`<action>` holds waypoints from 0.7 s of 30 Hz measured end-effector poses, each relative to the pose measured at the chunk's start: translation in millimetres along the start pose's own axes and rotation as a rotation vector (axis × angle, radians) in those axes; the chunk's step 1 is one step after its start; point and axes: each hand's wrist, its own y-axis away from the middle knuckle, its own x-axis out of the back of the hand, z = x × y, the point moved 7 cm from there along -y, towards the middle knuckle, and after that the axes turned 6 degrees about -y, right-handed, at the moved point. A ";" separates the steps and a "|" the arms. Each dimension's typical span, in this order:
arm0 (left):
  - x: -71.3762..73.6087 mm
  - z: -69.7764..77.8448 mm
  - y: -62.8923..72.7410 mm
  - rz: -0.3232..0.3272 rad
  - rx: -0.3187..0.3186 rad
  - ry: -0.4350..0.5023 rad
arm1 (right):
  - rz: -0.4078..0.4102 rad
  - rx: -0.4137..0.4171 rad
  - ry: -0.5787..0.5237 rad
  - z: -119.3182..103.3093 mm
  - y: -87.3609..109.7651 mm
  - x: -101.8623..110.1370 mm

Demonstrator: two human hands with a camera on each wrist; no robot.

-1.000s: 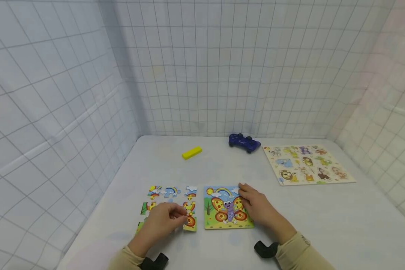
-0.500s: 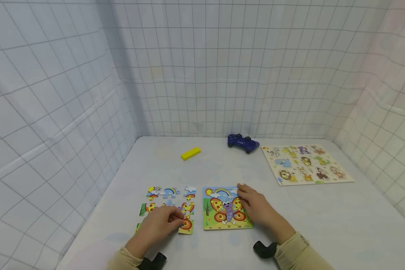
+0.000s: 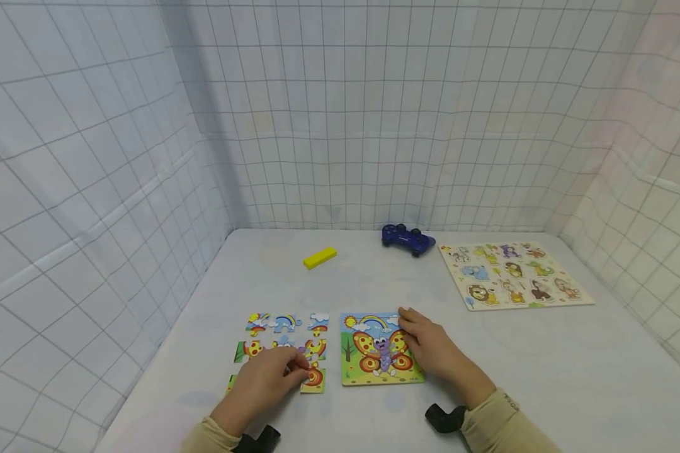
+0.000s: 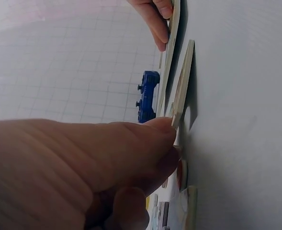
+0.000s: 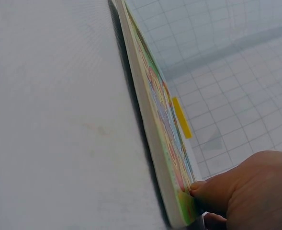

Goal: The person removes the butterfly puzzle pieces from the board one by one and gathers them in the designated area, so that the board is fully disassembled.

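Note:
My left hand [image 3: 266,380] pinches a jigsaw piece [image 3: 314,380] with a red-orange spiral on it, at the lower right of a loose grid of pieces. The left wrist view shows this piece [image 4: 184,84] tilted between thumb and finger, its near edge off the table. My right hand [image 3: 436,346] holds the right side of a square butterfly puzzle board [image 3: 368,379]. In the right wrist view its thumb lies on the board's printed top [image 5: 152,91]; the other fingers are mostly hidden. The lower left pieces are partly covered by my left hand.
Separate jigsaw pieces such as a rainbow piece [image 3: 285,324] lie left of the board. Farther back are a yellow block [image 3: 320,257], a blue game controller [image 3: 408,240] and an animal puzzle board [image 3: 512,277] at the right. Grid-patterned cloth walls [image 3: 345,126] surround the white table.
My left hand has drawn the spiral piece slightly left and toward me, leaving a small gap to the piece above. My right hand keeps its place on the board.

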 end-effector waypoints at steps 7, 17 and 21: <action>2.2 4.2 0.5 0.018 -0.045 -0.042 | 0.003 -0.002 -0.001 0.6 1.5 0.8; -0.9 4.4 -0.8 0.011 -0.034 -0.099 | 0.005 0.012 -0.006 1.0 2.6 0.2; 15.6 9.1 2.5 0.118 0.041 -0.158 | 0.030 -0.016 -0.091 1.4 2.2 2.9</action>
